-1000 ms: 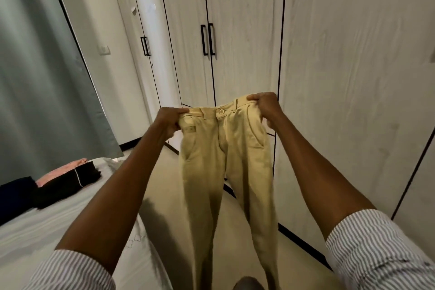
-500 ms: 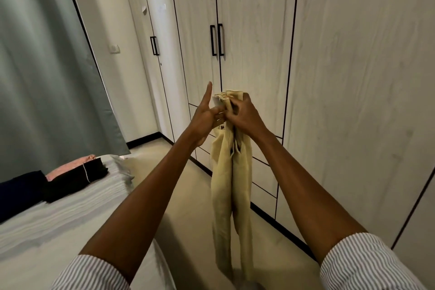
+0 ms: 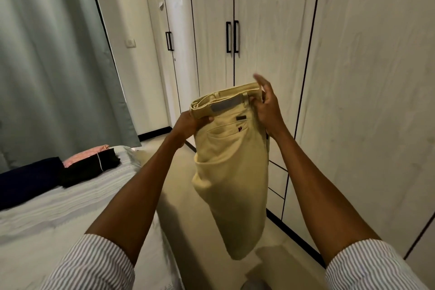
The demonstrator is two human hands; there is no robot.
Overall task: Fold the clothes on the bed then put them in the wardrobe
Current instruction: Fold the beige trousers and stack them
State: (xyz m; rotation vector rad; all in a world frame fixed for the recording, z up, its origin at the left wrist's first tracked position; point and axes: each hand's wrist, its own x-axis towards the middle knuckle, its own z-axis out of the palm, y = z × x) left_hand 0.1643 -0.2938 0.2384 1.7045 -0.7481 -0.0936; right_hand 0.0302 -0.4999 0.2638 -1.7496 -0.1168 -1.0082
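Note:
Beige trousers (image 3: 231, 172) hang in the air in front of me, folded lengthwise with the back pocket facing me. My left hand (image 3: 188, 125) grips the left end of the waistband. My right hand (image 3: 268, 106) pinches the right end of the waistband with its thumb, fingers raised. The trouser legs droop toward the floor. The wardrobe (image 3: 259, 19) stands behind with its doors closed. On the bed (image 3: 70, 207) at the left lie folded black clothes (image 3: 89, 167), a dark navy piece (image 3: 26, 181) and a pink piece (image 3: 87, 154).
A grey-green curtain (image 3: 51, 59) hangs at the left behind the bed. A strip of beige floor (image 3: 183, 195) runs between bed and wardrobe. Black door handles (image 3: 231, 36) sit on the middle doors. A light switch (image 3: 130, 42) is on the wall.
The trousers went from spread open at the waist to doubled lengthwise, legs together. My hands came together, then parted along the folded waistband, and the back side now faces me.

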